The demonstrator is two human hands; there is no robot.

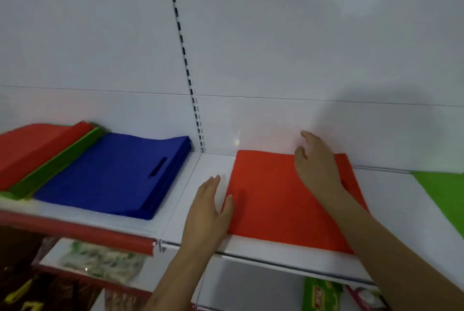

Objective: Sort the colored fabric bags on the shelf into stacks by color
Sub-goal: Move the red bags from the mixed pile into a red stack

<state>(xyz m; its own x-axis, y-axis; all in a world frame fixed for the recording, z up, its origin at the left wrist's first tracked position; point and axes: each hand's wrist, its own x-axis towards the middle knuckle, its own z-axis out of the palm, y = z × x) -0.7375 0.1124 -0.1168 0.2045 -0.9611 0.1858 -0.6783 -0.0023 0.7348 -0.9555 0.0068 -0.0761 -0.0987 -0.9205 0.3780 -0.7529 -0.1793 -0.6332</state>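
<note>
The left hand lies flat with straight fingers against the left edge of the red bag on the shelf. The right hand, fingers relaxed, seems to hover over its far edge. The bag lies flat.

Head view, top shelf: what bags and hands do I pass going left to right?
red bags → green bags → blue bags → left hand → orange-red bag with the right hand over it → green bag
</note>
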